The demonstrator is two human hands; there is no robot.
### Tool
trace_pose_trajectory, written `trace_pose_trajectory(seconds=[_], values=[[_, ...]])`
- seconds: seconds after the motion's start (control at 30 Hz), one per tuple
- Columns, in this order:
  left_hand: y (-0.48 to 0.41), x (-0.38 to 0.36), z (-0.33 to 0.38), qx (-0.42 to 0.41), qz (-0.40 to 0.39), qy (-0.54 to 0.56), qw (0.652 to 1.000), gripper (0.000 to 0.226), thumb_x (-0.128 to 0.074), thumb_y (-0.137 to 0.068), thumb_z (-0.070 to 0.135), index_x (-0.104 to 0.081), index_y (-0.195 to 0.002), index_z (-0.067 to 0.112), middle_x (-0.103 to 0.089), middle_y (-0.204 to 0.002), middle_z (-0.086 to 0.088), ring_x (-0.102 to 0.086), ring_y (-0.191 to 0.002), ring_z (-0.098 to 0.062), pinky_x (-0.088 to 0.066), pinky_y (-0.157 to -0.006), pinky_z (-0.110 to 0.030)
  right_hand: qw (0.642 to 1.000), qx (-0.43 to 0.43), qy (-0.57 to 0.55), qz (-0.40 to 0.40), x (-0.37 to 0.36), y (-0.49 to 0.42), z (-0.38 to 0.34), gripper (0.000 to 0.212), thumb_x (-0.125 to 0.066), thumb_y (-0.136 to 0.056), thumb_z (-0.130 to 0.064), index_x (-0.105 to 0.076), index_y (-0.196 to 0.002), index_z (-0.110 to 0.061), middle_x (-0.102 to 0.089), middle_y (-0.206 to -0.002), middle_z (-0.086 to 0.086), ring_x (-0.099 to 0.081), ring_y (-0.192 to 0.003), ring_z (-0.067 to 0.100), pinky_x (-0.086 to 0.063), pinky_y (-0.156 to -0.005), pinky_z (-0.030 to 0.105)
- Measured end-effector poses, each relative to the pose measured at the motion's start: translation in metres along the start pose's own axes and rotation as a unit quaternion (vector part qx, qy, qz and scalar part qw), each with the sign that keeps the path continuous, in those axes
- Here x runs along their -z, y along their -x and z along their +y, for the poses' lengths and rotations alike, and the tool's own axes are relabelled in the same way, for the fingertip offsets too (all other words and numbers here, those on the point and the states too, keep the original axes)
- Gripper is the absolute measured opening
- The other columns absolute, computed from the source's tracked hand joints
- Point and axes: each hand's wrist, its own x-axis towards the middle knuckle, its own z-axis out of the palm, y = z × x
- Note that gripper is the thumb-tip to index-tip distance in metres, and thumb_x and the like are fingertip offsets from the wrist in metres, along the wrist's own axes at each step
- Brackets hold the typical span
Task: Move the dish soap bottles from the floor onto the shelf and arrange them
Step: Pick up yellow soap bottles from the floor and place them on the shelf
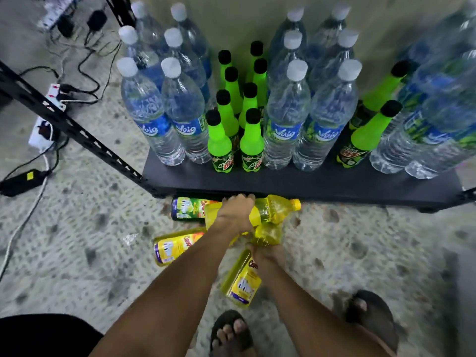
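Drinks, cables and sandals around a speckled floor

Clear water bottles with white caps and blue labels stand in rows, with bright green soda bottles with black caps upright between them. To the left, white power strips and black adapters lie among tangled cables on the floor. Two dark sandals show at the bottom.

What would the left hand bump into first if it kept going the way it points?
Probably the shelf: its dark front edge sits just past the left hand, which grips a yellow bottle. Depth is unclear, so it might slip underneath instead.
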Motion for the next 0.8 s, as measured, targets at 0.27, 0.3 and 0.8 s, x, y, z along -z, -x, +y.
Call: trace_pose_trajectory(seconds=[0.27,0.3,0.8], values=[[0.055,0.036,0.014,0.022,0.047,0.12,0.991,0.087,-0.081,-0.07,0.044,-0.041,-0.143,0.022,-0.065,-0.121,-0.014,-0.058,-0.118,-0.037,-0.049,-0.093,-0.039,0.991,0.042,-0.076,0.104,0.09,0.052,-0.004,0.068,-0.094,-0.054,-0.043,-0.069,-0.107,-0.009,-0.074,-0.103,0.012,-0.071,-0.097,0.033,-0.054,-0.072,0.035],[0.067,0.049,0.019,0.017,0.059,0.133,0.989,0.089,-0.082,-0.067,0.047,-0.042,-0.144,0.025,-0.066,-0.121,-0.013,-0.059,-0.118,-0.036,-0.049,-0.092,-0.038,0.987,0.074,-0.083,0.116,0.107,0.058,-0.007,0.07,-0.094,-0.055,-0.041,-0.067,-0.11,-0.009,-0.074,-0.106,0.013,-0.07,-0.1,0.034,-0.053,-0.074,0.035],[0.298,0.304,0.171,-0.223,0.396,0.381,0.805,0.077,-0.086,-0.037,0.069,-0.063,-0.108,0.051,-0.069,-0.095,0.037,-0.064,-0.095,0.015,-0.051,-0.086,-0.02,0.809,0.466,-0.219,0.284,0.475,0.298,-0.097,0.061,-0.088,-0.037,-0.052,-0.069,-0.088,-0.025,-0.075,-0.076,-0.009,-0.073,-0.068,0.012,-0.061,-0.066,0.034]])
